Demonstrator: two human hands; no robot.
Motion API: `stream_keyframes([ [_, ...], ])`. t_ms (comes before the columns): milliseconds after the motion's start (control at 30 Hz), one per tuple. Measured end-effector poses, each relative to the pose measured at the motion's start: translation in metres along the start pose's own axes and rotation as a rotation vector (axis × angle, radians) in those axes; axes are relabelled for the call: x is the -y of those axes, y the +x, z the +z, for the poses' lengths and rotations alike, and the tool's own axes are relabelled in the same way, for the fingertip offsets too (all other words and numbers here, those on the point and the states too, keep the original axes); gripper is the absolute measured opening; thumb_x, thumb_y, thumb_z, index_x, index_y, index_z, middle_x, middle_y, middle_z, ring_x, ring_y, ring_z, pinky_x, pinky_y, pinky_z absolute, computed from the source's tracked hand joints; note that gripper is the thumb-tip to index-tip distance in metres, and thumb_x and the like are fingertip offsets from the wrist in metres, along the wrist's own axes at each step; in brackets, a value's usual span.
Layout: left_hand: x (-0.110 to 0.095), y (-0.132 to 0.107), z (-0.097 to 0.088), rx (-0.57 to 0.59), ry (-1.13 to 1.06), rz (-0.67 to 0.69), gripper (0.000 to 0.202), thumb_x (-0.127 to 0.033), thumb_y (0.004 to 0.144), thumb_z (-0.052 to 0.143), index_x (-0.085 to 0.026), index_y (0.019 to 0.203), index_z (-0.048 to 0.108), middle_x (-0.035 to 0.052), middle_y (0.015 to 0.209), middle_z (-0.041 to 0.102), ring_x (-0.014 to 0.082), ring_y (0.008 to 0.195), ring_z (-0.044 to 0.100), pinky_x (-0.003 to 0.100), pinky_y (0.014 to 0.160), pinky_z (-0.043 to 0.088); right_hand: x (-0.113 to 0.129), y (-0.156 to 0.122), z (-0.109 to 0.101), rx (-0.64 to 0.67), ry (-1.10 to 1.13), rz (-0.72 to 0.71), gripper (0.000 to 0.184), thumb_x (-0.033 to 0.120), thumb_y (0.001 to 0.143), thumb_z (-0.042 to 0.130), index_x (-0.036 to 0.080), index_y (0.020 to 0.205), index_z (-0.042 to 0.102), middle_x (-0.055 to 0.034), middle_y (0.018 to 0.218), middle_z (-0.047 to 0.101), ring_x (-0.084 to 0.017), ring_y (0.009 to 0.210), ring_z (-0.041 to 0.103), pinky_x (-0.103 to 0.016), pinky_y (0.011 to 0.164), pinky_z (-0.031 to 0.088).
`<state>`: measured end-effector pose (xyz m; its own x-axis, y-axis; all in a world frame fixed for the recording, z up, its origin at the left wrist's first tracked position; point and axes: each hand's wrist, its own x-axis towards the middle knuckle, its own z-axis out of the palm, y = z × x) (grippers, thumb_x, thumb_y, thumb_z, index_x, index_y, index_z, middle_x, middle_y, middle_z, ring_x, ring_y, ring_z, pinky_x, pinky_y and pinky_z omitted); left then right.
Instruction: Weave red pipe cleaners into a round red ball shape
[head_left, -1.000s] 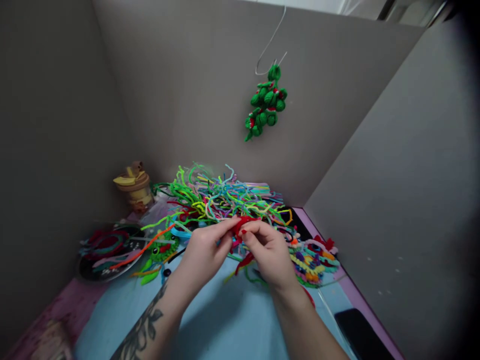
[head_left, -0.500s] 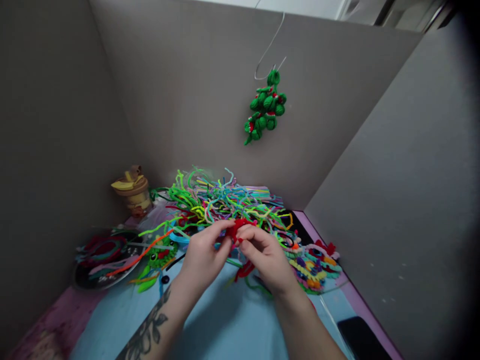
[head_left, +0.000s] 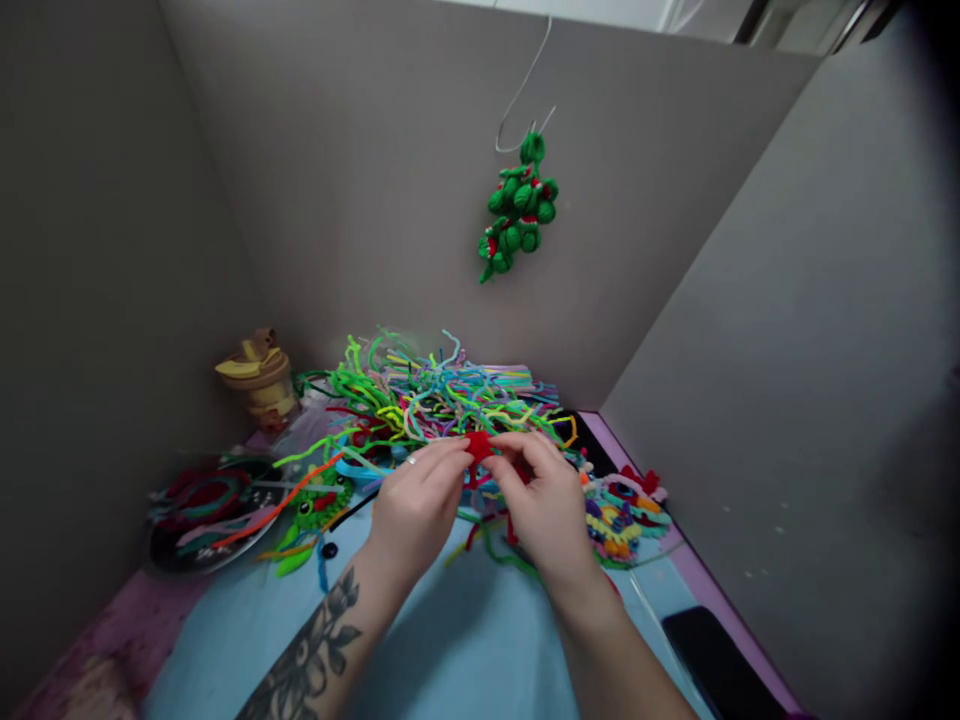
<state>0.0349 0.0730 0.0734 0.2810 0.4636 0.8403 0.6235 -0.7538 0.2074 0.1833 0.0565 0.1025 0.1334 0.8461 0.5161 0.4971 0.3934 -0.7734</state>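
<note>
A small fuzzy red pipe-cleaner piece (head_left: 478, 447) is pinched between my two hands above the blue mat (head_left: 480, 640). My left hand (head_left: 420, 500) holds its left side with fingers and thumb closed. My right hand (head_left: 544, 500) grips the other side between thumb and forefinger. Just behind the fingers spreads a tangled heap of coloured pipe cleaners (head_left: 450, 390). Loose red and green strands lie on the mat below my hands, partly hidden by them.
A metal bowl (head_left: 161, 555) of pipe cleaners stands left, near a green frog-like figure (head_left: 319, 500) and a brown-yellow pot (head_left: 259, 380). Colourful pipe-cleaner pieces (head_left: 626, 520) and a black phone (head_left: 720, 660) lie right. A green bundle (head_left: 521, 205) hangs from a wire before the grey wall.
My left hand has turned so its back faces up more, and the red piece now shows flatter between the fingertips. The whole view has shifted slightly.
</note>
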Motion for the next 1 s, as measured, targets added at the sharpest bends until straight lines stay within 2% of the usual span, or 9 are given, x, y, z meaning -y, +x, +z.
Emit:
stream_keyframes([
  [133, -0.0020, 0.0008, -0.0008, -0.036, -0.003, 0.028, 0.021, -0.005, 0.081, 0.055, -0.015, 0.098, 0.062, 0.0096, 0.101, 0.070, 0.0159, 0.097, 0.064, 0.029, 0.090, 0.051, 0.0020, 0.0003, -0.0009, 0.045, 0.069, 0.033, 0.003, 0.018, 0.075, 0.064, 0.020, 0.073, 0.066, -0.0003, 0.074, 0.063, -0.016, 0.073, 0.058, -0.027, 0.068, 0.044],
  [367, -0.0013, -0.0004, 0.0004, -0.037, 0.000, 0.011, 0.022, -0.007, 0.083, 0.052, -0.018, 0.100, 0.061, 0.0083, 0.101, 0.070, 0.0169, 0.098, 0.064, 0.032, 0.088, 0.052, 0.0005, 0.0020, 0.0005, 0.124, 0.124, 0.056, 0.006, 0.019, 0.078, 0.061, 0.020, 0.074, 0.065, -0.0015, 0.078, 0.063, -0.017, 0.075, 0.057, -0.028, 0.069, 0.043],
  [567, -0.0070, 0.0037, -0.0001, -0.030, -0.087, -0.143, 0.023, -0.011, 0.082, 0.058, -0.019, 0.104, 0.059, 0.0073, 0.100, 0.070, 0.0167, 0.095, 0.064, 0.033, 0.087, 0.051, -0.0030, 0.0030, 0.0029, 0.138, 0.094, 0.016, 0.011, 0.018, 0.082, 0.053, 0.020, 0.073, 0.059, -0.0021, 0.077, 0.058, -0.018, 0.077, 0.053, -0.029, 0.070, 0.040],
  [633, -0.0086, 0.0058, -0.0010, -0.025, -0.121, -0.152, 0.024, -0.011, 0.082, 0.058, -0.019, 0.104, 0.060, 0.0070, 0.102, 0.069, 0.0171, 0.096, 0.063, 0.034, 0.089, 0.050, -0.0023, 0.0033, 0.0018, 0.132, 0.097, 0.002, 0.011, 0.018, 0.082, 0.053, 0.020, 0.073, 0.059, -0.0023, 0.078, 0.058, -0.018, 0.079, 0.053, -0.029, 0.071, 0.039],
  [833, -0.0091, 0.0031, 0.0016, -0.035, -0.072, -0.047, 0.030, -0.005, 0.080, 0.057, -0.020, 0.105, 0.062, 0.0072, 0.104, 0.070, 0.0184, 0.096, 0.063, 0.036, 0.088, 0.050, -0.0026, 0.0024, 0.0032, 0.126, 0.068, 0.008, 0.012, 0.017, 0.083, 0.050, 0.020, 0.072, 0.056, -0.0022, 0.076, 0.057, -0.018, 0.077, 0.052, -0.029, 0.070, 0.039],
  [1000, -0.0091, -0.0025, 0.0056, -0.045, 0.038, 0.081, 0.035, -0.005, 0.079, 0.058, -0.020, 0.110, 0.062, 0.0075, 0.103, 0.071, 0.0201, 0.097, 0.062, 0.035, 0.084, 0.052, -0.0057, 0.0022, 0.0066, 0.100, 0.069, 0.079, 0.013, 0.014, 0.080, 0.048, 0.020, 0.071, 0.056, -0.0022, 0.075, 0.057, -0.018, 0.074, 0.053, -0.028, 0.067, 0.040],
])
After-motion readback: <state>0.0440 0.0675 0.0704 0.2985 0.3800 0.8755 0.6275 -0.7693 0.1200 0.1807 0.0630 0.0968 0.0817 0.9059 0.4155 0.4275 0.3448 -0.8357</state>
